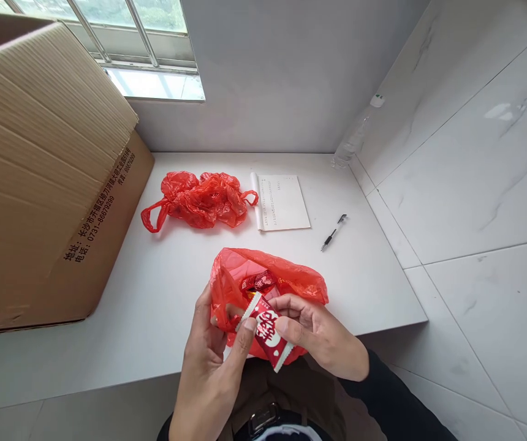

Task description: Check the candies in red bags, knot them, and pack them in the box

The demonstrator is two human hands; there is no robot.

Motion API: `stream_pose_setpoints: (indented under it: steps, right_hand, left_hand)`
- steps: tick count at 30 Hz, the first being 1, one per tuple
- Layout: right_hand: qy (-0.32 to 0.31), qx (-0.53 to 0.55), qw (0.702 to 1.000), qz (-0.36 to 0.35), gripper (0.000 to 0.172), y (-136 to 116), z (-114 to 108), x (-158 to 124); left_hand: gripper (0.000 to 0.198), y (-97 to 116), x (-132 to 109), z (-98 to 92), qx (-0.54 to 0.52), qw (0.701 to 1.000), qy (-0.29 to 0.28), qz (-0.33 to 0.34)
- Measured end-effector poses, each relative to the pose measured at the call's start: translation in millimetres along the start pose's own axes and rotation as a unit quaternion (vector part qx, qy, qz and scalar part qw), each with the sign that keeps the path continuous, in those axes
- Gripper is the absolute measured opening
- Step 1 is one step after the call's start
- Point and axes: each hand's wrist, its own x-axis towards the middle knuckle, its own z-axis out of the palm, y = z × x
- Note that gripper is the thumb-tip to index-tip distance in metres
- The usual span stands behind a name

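Both hands pinch a small red and white snack packet [268,331] just above the near edge of the white counter [162,294]. My left hand [211,361] grips its left side with thumb and fingers. My right hand [314,334] holds the right side. Right behind the packet lies an open red plastic bag [286,275] with more red wrapped items [258,282] inside it.
A second, crumpled red plastic bag [199,199] lies farther back. Beside it are a white notepad [282,201] and a black pen [334,232]. A large cardboard box [47,184] fills the left. A clear bottle [354,135] stands in the back corner by the tiled wall.
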Motion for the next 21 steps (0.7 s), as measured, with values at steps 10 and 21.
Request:
stream_pose_setpoints:
  steps: [10,21]
  right_hand:
    - [0.018,0.092,0.995,-0.020,0.037,0,4,6]
    - [0.132,-0.050,0.988,-0.056,0.026,-10,-7,6]
  left_hand:
    - [0.076,5,-5,7.9,0.044,0.999,0.014,-0.019]
    - [0.076,16,-13,-7.8,0.084,0.996,0.042,-0.007]
